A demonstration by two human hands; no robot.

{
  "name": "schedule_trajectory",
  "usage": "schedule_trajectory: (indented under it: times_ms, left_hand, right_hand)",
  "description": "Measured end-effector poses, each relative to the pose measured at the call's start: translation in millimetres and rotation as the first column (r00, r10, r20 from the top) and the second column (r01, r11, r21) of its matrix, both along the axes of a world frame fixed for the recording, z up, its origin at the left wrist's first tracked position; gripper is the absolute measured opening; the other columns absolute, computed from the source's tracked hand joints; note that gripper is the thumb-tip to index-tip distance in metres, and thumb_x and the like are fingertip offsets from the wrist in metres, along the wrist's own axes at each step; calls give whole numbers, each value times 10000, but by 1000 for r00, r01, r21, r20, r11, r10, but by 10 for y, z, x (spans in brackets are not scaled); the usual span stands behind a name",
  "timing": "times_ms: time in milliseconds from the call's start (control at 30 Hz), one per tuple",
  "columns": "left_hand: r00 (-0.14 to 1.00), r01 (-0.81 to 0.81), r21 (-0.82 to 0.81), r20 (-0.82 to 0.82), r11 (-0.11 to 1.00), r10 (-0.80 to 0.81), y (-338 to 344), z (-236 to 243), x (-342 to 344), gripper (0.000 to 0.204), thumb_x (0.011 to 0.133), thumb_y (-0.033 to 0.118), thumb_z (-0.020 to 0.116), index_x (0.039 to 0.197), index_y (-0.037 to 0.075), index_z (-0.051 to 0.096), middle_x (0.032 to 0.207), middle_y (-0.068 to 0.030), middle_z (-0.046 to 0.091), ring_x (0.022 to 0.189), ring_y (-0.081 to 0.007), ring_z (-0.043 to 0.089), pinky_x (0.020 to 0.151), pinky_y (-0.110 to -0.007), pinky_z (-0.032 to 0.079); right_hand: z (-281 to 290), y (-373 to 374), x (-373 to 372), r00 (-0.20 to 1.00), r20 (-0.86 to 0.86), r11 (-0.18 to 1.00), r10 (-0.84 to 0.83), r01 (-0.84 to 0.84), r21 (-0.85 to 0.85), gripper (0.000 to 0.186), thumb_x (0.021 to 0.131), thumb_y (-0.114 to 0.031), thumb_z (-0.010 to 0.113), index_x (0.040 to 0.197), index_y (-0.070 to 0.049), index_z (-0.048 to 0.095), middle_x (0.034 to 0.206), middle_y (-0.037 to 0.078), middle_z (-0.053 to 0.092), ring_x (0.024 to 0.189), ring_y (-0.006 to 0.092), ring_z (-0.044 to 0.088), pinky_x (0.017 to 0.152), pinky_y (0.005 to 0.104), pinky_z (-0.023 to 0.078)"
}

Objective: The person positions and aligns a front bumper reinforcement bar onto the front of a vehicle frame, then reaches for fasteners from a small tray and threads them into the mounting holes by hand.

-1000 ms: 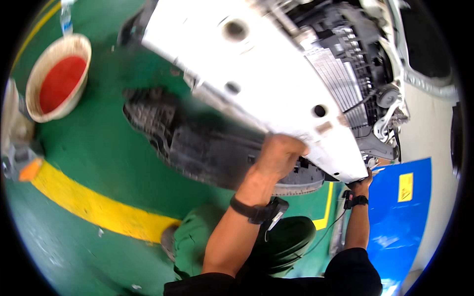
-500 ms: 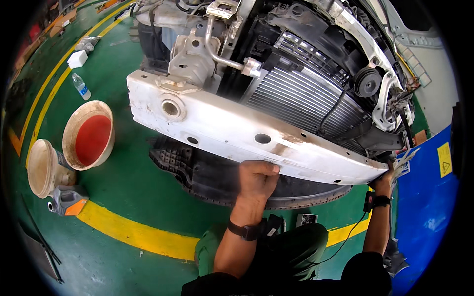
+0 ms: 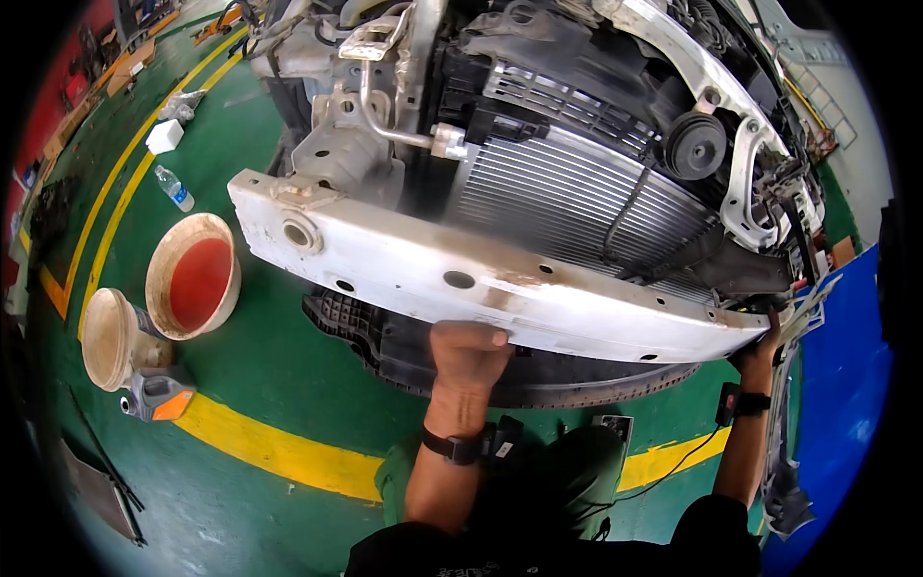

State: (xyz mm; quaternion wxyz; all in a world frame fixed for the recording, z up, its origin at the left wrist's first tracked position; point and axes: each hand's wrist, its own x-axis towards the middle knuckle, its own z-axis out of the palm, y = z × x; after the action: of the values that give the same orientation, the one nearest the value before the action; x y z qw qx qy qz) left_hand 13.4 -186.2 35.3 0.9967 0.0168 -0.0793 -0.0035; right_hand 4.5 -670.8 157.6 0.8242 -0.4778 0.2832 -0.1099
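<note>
A long white bumper beam (image 3: pixel 404 269) spans the front of an opened car. Round and oval holes run along its dirty, scuffed face. From below, my left hand (image 3: pixel 469 351) is closed around its lower edge near the middle, thumb along the front. My right hand (image 3: pixel 760 348) grips the beam's right end, its fingers partly hidden behind the metal. Behind the beam are the finned radiator (image 3: pixel 577 197) and a metal frame rail bracket (image 3: pixel 341 149) at the left. Whether the beam touches that bracket cannot be made out.
Beneath the beam lies a black plastic panel (image 3: pixel 423 358). On the green floor at left stand a tub with red inside (image 3: pixel 159 298), a pale bucket (image 3: pixel 101 341), a grey jug (image 3: pixel 154 392) and a bottle (image 3: pixel 174 188). A blue surface (image 3: pixel 841 375) borders the right.
The view has shifted, so the car and the beam's middle appear farther left. The beam's left end sits lower in view, its right end slightly farther right. Both hands keep their hold.
</note>
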Motion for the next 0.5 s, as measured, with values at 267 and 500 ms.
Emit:
schedule_trajectory:
  times_ms: [267,500]
  left_hand:
    - [999,37,13,-16,999,-37,-14,96,30,758,485,-84,575,1238,-7,546,1143,-146,638,1141,-366,564,1080,-481,400]
    - [1000,-9,9,4,1000,9,26,-2,74,753,508,-127,567,1250,-5,537,1166,-139,630,1163,-354,557,1075,-496,405]
  right_hand:
    - [-65,-255,-124,986,138,994,-99,92,53,545,861,-448,591,1295,-123,531,1268,129,594,1164,330,560,1049,482,403]
    - [-182,-136,26,970,153,982,-189,187,28,486,815,-432,631,1192,-127,592,1152,111,638,1078,328,593,1006,473,439]
